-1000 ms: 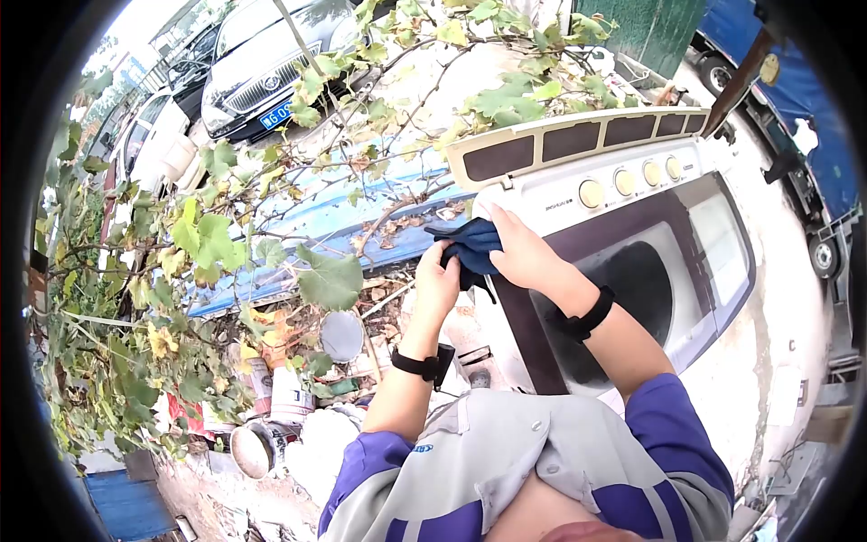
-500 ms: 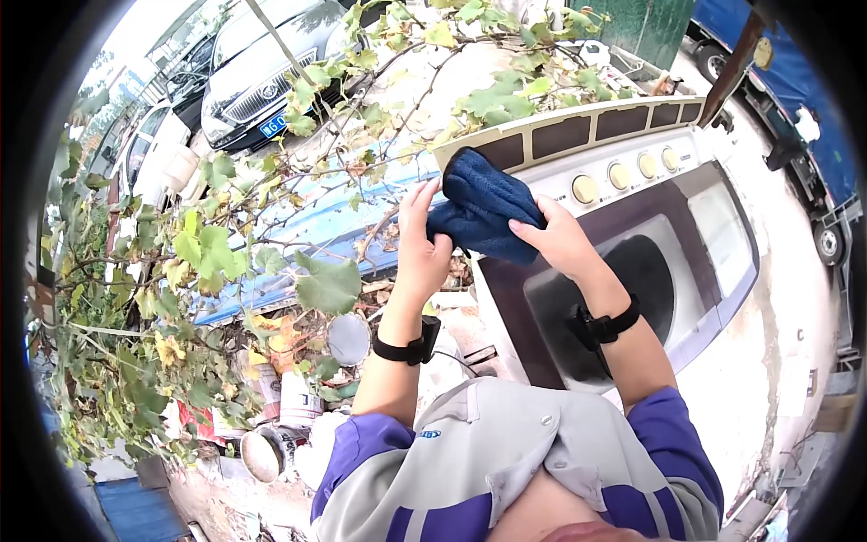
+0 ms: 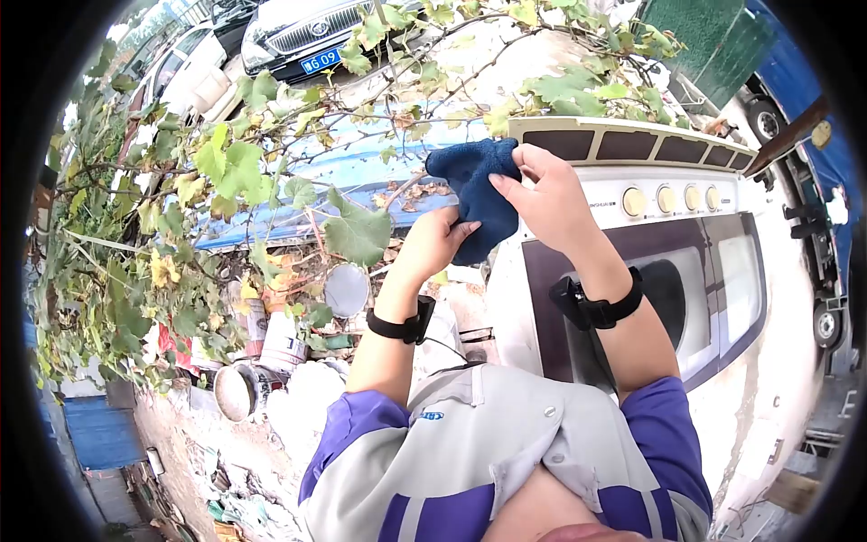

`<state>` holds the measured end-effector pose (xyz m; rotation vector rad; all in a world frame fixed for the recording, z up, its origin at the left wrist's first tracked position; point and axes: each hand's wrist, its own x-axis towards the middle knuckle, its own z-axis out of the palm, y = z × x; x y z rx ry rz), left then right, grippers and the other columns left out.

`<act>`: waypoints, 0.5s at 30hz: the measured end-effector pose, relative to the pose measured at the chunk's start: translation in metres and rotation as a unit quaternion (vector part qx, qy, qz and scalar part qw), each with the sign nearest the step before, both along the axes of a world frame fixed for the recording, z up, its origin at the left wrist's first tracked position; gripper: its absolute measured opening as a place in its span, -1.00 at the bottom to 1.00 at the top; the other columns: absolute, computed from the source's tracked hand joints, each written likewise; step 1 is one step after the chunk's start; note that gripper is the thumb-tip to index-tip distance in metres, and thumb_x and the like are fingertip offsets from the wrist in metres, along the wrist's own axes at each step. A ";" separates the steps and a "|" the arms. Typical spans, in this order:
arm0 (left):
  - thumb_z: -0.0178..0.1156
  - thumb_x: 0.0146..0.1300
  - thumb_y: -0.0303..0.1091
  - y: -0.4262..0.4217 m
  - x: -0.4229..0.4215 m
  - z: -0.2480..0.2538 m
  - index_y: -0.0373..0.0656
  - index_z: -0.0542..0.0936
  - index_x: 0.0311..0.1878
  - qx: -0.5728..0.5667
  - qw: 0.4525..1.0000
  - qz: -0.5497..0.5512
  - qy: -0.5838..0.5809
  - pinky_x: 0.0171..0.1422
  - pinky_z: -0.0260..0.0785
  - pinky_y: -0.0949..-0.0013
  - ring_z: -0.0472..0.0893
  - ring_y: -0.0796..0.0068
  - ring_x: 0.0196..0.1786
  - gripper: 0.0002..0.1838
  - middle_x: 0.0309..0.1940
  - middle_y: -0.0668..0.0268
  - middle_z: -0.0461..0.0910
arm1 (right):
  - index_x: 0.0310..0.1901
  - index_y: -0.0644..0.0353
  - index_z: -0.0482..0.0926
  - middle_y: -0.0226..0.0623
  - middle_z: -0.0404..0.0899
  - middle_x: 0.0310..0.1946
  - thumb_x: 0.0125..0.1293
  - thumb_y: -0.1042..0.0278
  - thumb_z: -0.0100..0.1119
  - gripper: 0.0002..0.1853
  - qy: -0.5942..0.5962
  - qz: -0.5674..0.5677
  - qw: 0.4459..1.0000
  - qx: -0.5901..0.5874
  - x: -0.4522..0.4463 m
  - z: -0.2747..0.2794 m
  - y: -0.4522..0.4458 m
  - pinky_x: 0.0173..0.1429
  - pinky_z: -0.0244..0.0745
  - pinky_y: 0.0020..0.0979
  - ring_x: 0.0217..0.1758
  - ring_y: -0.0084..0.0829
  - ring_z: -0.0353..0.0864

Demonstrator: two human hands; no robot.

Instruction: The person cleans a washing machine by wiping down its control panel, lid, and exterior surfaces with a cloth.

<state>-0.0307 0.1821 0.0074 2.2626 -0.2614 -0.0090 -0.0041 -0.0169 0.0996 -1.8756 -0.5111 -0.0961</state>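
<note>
Both hands hold a dark blue cloth (image 3: 488,208) with a towel-like nap, up in front of the chest. My left hand (image 3: 433,242) is closed on its lower left part, the thumb lying over the fabric. At the upper right edge, my right hand (image 3: 553,194) pinches the cloth between thumb and fingers. The cloth hangs bunched, with a fold opening toward the upper left. To the right stands a twin-tub washing machine (image 3: 623,237) with several cream knobs (image 3: 666,200); my right forearm passes over its dark lid.
Vine branches with leaves (image 3: 357,230) spread across the left and top. Behind them lies a blue sheet (image 3: 343,149). Buckets (image 3: 282,341) and cans stand at the lower left. A parked car (image 3: 312,36) and a blue truck (image 3: 795,72) are farther back.
The cloth has moved left of the washing machine's panel. My right hand has shifted up to its top edge, and my left hand has turned inward, lower on it. The view has shifted too.
</note>
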 end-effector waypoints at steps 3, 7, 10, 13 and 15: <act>0.32 0.25 -0.22 0.011 -0.004 0.008 -0.27 0.59 -0.34 0.114 0.989 0.060 -0.071 -0.17 0.46 0.05 0.62 -0.10 -0.27 -0.73 -0.43 -0.04 0.60 | -0.14 0.34 0.49 0.02 0.55 -0.36 0.27 0.39 0.33 -0.74 -0.204 -0.108 0.957 -0.178 -0.002 -0.004 -0.004 -0.12 0.47 -0.25 -0.28 -0.02 0.55; 0.44 0.14 -0.42 0.026 -0.008 0.007 -0.25 0.61 0.12 -0.015 0.991 0.045 -0.122 0.17 0.47 0.28 0.67 0.23 0.00 -0.54 -0.05 0.10 0.69 | -0.12 0.35 0.44 0.04 0.56 -0.38 0.35 0.26 0.26 -0.69 -0.050 -0.066 0.974 -0.212 -0.005 -0.008 -0.002 -0.14 0.46 -0.21 -0.27 0.01 0.59; 0.40 0.22 -0.27 0.007 -0.013 0.003 -0.27 0.56 0.19 -0.107 0.988 -0.046 -0.097 0.18 0.45 0.19 0.62 0.07 0.11 -0.50 0.01 -0.01 0.64 | -0.15 0.35 0.42 0.06 0.56 -0.37 0.39 0.19 0.22 -0.66 -0.073 -0.069 0.984 -0.144 -0.004 -0.024 0.009 -0.16 0.45 -0.20 -0.25 0.01 0.60; 0.29 0.33 -0.33 -0.015 -0.014 -0.001 -0.26 0.62 0.05 -0.169 0.985 -0.011 -0.037 0.03 0.47 0.24 0.66 0.11 -0.10 -0.71 -0.18 0.04 0.67 | -0.11 0.31 0.39 0.13 0.59 -0.32 0.40 0.20 0.18 -0.68 -0.088 -0.084 0.983 -0.140 -0.013 -0.013 0.012 -0.13 0.47 -0.08 -0.20 0.12 0.61; 0.25 0.36 -0.34 -0.020 -0.012 -0.012 -0.22 0.65 -0.05 -0.151 0.986 -0.022 -0.068 -0.08 0.46 0.23 0.64 0.08 -0.20 -0.80 -0.28 0.06 0.64 | 0.00 0.31 0.37 0.19 0.60 -0.32 0.40 0.23 0.16 -0.66 -0.096 -0.090 0.973 -0.191 -0.012 -0.011 0.007 -0.11 0.49 0.02 -0.17 0.22 0.60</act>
